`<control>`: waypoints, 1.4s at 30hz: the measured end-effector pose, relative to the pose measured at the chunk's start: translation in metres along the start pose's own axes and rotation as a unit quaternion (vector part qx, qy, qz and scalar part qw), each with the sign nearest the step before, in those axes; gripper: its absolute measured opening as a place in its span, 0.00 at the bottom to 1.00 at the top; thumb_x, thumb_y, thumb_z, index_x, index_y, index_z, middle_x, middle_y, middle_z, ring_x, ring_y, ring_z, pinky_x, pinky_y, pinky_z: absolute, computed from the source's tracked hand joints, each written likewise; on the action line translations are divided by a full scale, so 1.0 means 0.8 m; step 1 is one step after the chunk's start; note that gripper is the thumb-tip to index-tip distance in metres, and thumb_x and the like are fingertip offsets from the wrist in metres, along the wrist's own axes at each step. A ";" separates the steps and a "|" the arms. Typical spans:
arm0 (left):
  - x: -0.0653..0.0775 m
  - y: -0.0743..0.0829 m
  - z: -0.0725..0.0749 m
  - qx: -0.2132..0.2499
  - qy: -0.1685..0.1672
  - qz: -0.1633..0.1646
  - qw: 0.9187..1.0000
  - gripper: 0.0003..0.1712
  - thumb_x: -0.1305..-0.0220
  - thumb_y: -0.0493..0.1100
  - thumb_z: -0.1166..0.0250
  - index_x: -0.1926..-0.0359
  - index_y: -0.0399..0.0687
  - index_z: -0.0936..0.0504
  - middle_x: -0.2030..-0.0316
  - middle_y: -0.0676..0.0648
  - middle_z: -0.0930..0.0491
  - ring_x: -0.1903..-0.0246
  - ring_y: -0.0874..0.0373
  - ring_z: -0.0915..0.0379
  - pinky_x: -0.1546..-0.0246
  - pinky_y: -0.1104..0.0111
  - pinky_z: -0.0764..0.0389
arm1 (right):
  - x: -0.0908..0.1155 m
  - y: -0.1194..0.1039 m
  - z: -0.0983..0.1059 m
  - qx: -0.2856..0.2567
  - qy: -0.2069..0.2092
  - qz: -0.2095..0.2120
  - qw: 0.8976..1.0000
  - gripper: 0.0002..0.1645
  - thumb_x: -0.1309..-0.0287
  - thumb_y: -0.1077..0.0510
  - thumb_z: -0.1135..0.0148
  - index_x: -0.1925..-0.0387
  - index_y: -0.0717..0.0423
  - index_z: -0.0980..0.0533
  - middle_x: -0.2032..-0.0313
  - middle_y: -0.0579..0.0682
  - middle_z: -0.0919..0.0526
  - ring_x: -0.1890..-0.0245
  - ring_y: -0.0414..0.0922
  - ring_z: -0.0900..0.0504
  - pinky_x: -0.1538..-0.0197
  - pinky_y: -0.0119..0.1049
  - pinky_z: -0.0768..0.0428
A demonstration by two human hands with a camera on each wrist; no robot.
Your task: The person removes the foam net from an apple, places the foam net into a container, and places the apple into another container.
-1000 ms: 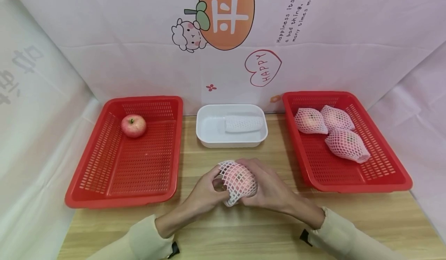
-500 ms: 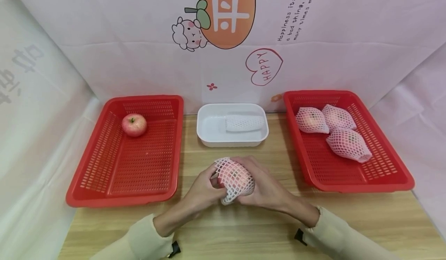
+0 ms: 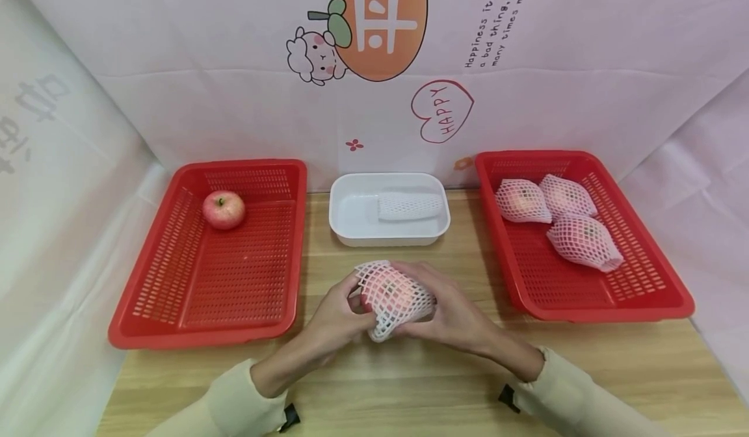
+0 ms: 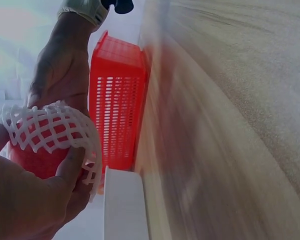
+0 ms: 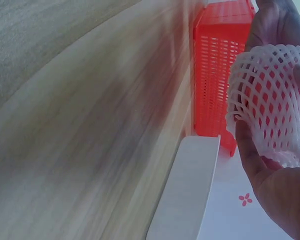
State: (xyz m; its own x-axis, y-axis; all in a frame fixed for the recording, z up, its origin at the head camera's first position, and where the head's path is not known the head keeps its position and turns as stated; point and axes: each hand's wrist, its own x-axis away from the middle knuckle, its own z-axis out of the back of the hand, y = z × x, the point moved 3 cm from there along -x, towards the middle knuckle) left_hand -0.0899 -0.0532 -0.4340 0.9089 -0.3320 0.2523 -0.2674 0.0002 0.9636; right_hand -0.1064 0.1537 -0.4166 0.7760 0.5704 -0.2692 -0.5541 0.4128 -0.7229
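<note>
In the head view, both hands hold an apple wrapped in a white foam net [image 3: 391, 292] above the middle of the table. My left hand [image 3: 336, 313] grips its left side, thumb near the net's lower left edge. From the right, my right hand [image 3: 459, 313] holds the net's edge between fingers and thumb. Bare red apple skin [image 4: 37, 164] shows below the net's edge in the left wrist view, beside the left fingers. The right wrist view shows the foam mesh [image 5: 272, 100] spread over the apple, with the right thumb and fingers at its rim.
A red basket [image 3: 292, 255] at left holds one bare apple [image 3: 224, 210]. Another red basket [image 3: 515, 294] at right holds three net-wrapped apples [image 3: 585, 242]. Between them, a white tray [image 3: 351, 234] contains a flat foam net [image 3: 409, 207]. A printed cloth [image 3: 234, 99] hangs behind.
The netted apple and left hand have shifted slightly left and away from me. The right hand has drawn back a little from the apple, and the net now stretches toward it.
</note>
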 end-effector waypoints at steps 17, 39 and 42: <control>0.008 0.004 0.013 -0.010 -0.012 -0.010 1.000 0.47 0.47 0.25 0.30 0.25 0.30 0.36 0.30 0.31 0.31 0.32 0.40 0.28 0.44 0.69 0.17 | 0.004 -0.002 0.013 -0.027 0.007 0.004 1.000 0.43 0.51 0.54 0.14 0.32 0.50 0.21 0.39 0.48 0.16 0.41 0.46 0.17 0.47 0.38 0.12; 0.020 0.013 0.029 -0.023 -0.065 -0.026 0.997 0.49 0.46 0.29 0.28 0.23 0.33 0.36 0.25 0.30 0.37 0.30 0.35 0.30 0.36 0.64 0.20 | 0.005 -0.008 0.031 -0.038 0.044 0.085 0.995 0.23 0.48 0.68 0.19 0.49 0.54 0.12 0.54 0.49 0.09 0.54 0.43 0.11 0.54 0.28 0.13; 0.023 0.015 0.032 -0.022 -0.066 -0.030 0.997 0.49 0.45 0.31 0.27 0.23 0.34 0.36 0.24 0.31 0.37 0.29 0.36 0.31 0.37 0.66 0.21 | 0.005 -0.009 0.035 -0.047 0.044 0.077 0.995 0.21 0.48 0.70 0.20 0.52 0.53 0.11 0.55 0.47 0.09 0.54 0.43 0.10 0.54 0.29 0.12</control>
State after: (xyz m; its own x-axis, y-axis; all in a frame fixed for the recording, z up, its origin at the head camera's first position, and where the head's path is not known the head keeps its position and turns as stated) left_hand -0.0846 -0.0834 -0.4205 0.8718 -0.4548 0.1820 -0.1965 0.0158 0.9804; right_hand -0.1079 0.1730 -0.3950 0.7101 0.5550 -0.4333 -0.6412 0.2554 -0.7236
